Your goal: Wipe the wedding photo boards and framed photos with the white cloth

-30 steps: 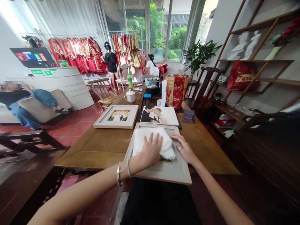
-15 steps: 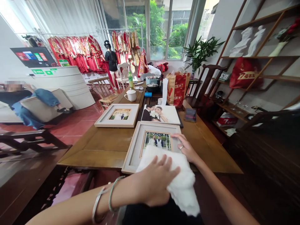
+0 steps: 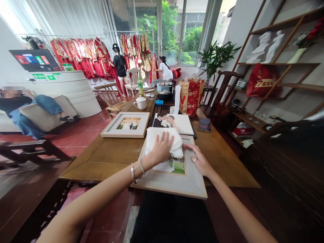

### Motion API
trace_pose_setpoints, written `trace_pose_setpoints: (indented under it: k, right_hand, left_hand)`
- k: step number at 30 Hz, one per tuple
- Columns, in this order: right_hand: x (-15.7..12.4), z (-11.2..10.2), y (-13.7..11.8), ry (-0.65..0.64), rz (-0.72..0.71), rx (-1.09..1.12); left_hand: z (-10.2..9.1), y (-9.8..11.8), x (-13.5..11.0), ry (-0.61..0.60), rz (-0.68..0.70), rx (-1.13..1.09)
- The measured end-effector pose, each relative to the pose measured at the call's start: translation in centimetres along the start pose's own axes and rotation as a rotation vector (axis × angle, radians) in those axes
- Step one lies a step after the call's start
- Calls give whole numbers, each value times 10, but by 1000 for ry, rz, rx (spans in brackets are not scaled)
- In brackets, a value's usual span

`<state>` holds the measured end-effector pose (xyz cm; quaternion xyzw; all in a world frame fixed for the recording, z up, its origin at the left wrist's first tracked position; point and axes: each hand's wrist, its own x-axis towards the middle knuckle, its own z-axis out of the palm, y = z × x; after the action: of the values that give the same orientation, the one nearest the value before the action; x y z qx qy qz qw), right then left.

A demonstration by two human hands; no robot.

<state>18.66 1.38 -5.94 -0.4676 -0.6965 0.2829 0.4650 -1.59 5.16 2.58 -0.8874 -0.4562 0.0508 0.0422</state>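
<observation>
Under my left hand (image 3: 162, 145) lies a white cloth (image 3: 174, 141), spread over the upper part of a framed photo (image 3: 172, 182). That hand is open, its fingers apart and flat on top of the cloth; the thumb is hidden. My right hand (image 3: 199, 160), a ring on one finger, rests open along the right side of the same pale frame. Much of the picture is covered by the cloth and my left hand. The frame's near edge sticks out past the front of the wooden table (image 3: 101, 165).
A second framed photo (image 3: 126, 125) lies left, and a large portrait print (image 3: 186, 125) behind. Farther back stand a lidded white cup (image 3: 140, 103), a green bottle (image 3: 140, 87) and a red paper bag (image 3: 191, 98). Shelves (image 3: 286, 64) are right; people are in the background.
My left hand has slid the cloth away from me, up the frame, uncovering its lower part. My right hand stays on the frame's right side. A person in the background has straightened up.
</observation>
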Motion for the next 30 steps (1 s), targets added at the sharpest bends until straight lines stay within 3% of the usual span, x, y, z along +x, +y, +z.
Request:
trace_pose_setpoints:
  k: [5,10,13,16,19,24,30]
  right_hand:
    - [0,0,1,12,18,-9]
    - [0,0,1,18,7,-11]
    - [0,0,1,12,-20,-10]
    - [1,0,1,24,-20,-1]
    - [1,0,0,28,-9,7]
    - [1,0,-2,22,5,21]
    - [1,0,-2,14,-6,-12]
  left_hand:
    - [-3,-3,-1,-101,139,-70]
    - [-22,22,-60,-240,271,-129]
    - [-40,40,-101,-386,319,-196]
    - [-48,44,-118,-394,330,-238]
    - [-38,32,-103,-306,247,-162]
    - [-9,-5,-47,-103,23,51]
    - [-4,-39,-7,-13,9,53]
